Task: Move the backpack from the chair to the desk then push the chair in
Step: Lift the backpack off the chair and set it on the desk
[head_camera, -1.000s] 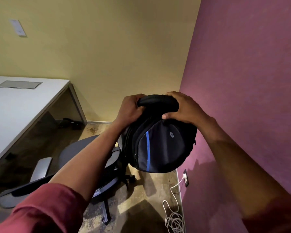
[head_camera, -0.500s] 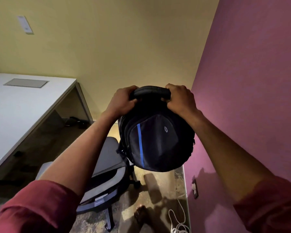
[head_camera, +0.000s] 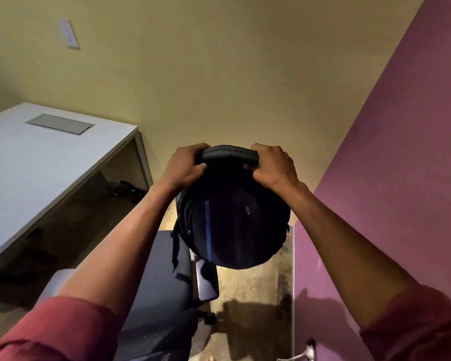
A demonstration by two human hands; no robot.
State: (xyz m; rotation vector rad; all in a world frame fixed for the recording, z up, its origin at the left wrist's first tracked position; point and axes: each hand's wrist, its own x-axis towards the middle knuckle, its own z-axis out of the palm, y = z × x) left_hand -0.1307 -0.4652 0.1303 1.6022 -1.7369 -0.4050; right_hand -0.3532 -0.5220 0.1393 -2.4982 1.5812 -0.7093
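Now: left hand [head_camera: 184,166] + right hand [head_camera: 274,166] clamped on backpack [head_camera: 232,225] handle | airborne over chair [head_camera: 164,282] | swing left, keep level, clear desk [head_camera: 50,162] edge, set down flat

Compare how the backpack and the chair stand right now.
The backpack hangs in the air, gripped at its top by the left hand and right hand; the chair stands on the floor, untouched. The backpack is black with a blue stripe; the chair seat is plain dark grey. Neither is at the desk yet.
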